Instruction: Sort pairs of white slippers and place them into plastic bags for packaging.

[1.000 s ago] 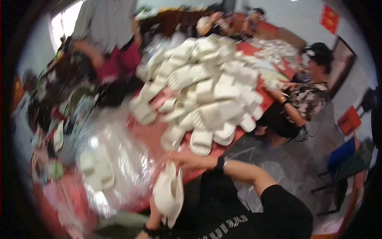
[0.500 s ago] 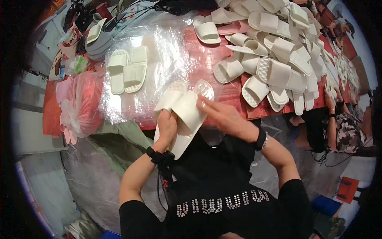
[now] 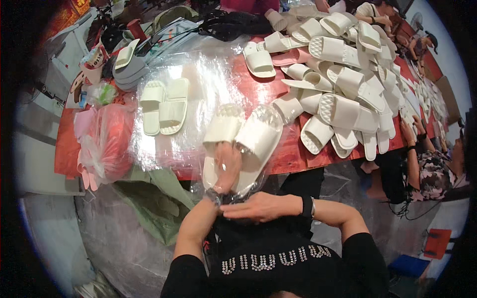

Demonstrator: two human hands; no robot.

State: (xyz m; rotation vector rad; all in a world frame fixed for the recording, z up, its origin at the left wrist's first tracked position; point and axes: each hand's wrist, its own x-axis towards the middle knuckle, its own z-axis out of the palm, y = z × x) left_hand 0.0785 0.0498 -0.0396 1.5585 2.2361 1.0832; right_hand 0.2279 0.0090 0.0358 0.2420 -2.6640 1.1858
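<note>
A pair of cream slippers point(image 3: 256, 140) stands toes-away at the front edge of the table, inside a clear plastic bag point(image 3: 272, 158). My left hand point(image 3: 227, 166) is inside the bag too, with its fingers closed on the pair at the straps; the fingertips are partly hidden. Beside my left wrist, at the bag's near end, my right hand point(image 3: 262, 206) has its fingers pressed together on the bag's edge. To the left, another cream pair point(image 3: 171, 114) lies on a stack of clear plastic bags point(image 3: 211, 84).
A large heap of cream slippers point(image 3: 343, 107) covers the right of the red table point(image 3: 285, 161). A pink-filled plastic bag point(image 3: 112, 144) sits at the left edge. Green cloth point(image 3: 154, 206) hangs below. Other people work at the far right.
My right hand has moved from the slippers' toe end down to my left wrist. The clear bag now covers the whole pair and my left hand. My view has shifted slightly.
</note>
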